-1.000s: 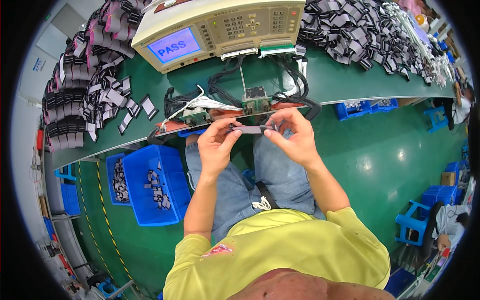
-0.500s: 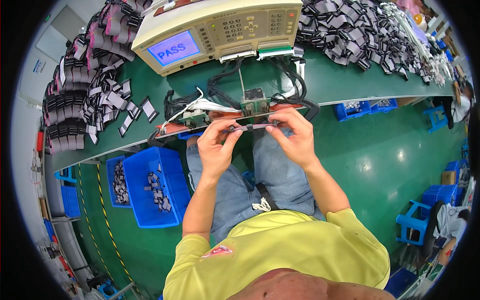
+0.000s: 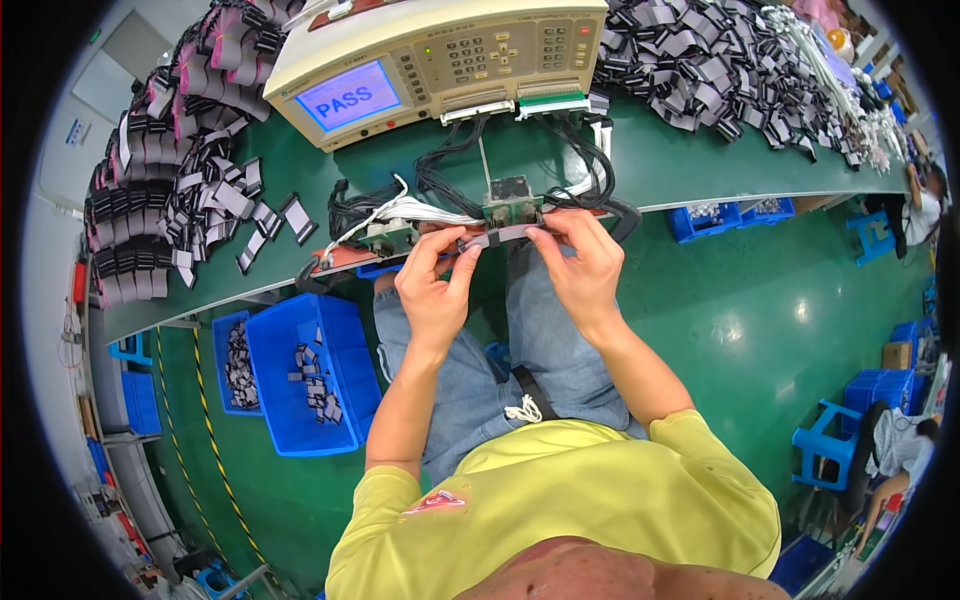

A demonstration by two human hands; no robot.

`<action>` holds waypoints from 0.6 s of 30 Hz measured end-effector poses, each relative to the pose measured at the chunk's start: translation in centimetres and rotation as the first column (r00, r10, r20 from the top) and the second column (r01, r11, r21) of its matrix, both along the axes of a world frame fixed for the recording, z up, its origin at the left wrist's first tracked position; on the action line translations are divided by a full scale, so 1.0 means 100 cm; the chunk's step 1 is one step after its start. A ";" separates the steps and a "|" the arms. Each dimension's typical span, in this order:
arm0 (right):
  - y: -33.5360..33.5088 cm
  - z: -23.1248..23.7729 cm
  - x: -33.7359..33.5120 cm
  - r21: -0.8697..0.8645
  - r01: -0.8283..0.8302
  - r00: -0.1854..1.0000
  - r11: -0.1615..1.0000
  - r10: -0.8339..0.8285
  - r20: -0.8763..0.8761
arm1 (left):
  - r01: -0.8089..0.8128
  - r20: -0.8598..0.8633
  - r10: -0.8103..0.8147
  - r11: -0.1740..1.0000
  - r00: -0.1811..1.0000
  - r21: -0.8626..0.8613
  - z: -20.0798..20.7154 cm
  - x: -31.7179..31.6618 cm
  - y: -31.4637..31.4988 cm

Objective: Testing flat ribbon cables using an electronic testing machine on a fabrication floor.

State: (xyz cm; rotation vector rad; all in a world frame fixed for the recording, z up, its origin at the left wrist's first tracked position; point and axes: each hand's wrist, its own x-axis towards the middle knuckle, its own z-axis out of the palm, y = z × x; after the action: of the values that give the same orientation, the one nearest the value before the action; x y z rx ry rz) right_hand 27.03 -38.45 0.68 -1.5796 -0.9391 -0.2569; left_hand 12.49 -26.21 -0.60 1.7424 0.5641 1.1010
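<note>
A short grey flat ribbon cable (image 3: 508,235) with dark connector ends stretches between my two hands. My left hand (image 3: 437,282) pinches its left end and my right hand (image 3: 582,262) pinches the right end. The cable is at the bench edge, just in front of a small green test board (image 3: 511,206); whether its ends touch the board is hidden by my fingers. A second green board (image 3: 390,238) sits left of it. Dark and white wire bundles (image 3: 440,207) run from the boards up to a beige tester (image 3: 440,65) with a lit screen.
Piles of ribbon cables lie on the green bench at left (image 3: 215,200) and right (image 3: 690,75). Black clamps (image 3: 625,218) grip the bench edge. A blue bin (image 3: 305,370) with some cables stands on the floor at left. Blue stools (image 3: 828,445) and a person are at right.
Both hands have moved slightly; the right one shifted up and left toward the board. The ribbon cable has risen and now bows a little in front of it.
</note>
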 end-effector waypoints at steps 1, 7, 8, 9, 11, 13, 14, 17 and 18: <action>0.000 0.000 0.000 -0.002 0.001 1.000 1.000 -0.001 -0.001 | -0.001 0.001 0.000 1.000 1.000 0.008 0.000 0.000 0.000; 0.002 0.003 -0.001 -0.005 0.012 1.000 1.000 -0.012 0.002 | 0.022 -0.011 -0.021 0.996 1.000 0.081 0.003 0.000 0.002; 0.003 0.003 -0.001 -0.011 0.008 1.000 1.000 -0.008 -0.005 | 0.022 -0.011 -0.021 0.997 1.000 0.079 0.002 0.000 0.001; 0.003 0.003 0.000 -0.011 0.008 1.000 1.000 -0.008 -0.004 | 0.020 -0.015 -0.019 0.997 1.000 0.074 0.001 -0.001 0.002; 0.005 0.004 0.000 -0.042 0.044 0.999 0.998 -0.045 -0.002 | 0.019 -0.018 -0.017 0.997 1.000 0.069 0.001 0.001 0.002; 0.009 0.003 0.001 -0.040 0.052 0.999 0.998 -0.053 -0.007 | -0.016 0.025 0.014 0.997 1.000 0.070 0.001 0.004 0.001; 0.011 0.002 0.002 -0.037 0.061 0.998 0.997 -0.062 -0.013 | -0.017 0.026 0.015 0.997 1.000 0.070 0.001 0.006 0.003; 0.013 0.000 0.002 -0.040 0.105 0.992 0.994 -0.102 0.071 | -0.016 0.010 0.015 0.997 1.000 0.071 -0.001 0.006 0.002; 0.014 0.000 0.002 -0.044 0.088 0.996 0.995 -0.086 0.034 | -0.017 0.016 0.016 0.998 1.000 0.061 0.000 0.006 0.002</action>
State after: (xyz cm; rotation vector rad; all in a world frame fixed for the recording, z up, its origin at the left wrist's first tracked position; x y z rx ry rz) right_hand 27.23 -37.09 0.63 -1.6643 -0.9077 -0.3253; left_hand 13.07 -25.99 -0.61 1.7837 0.5410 1.1530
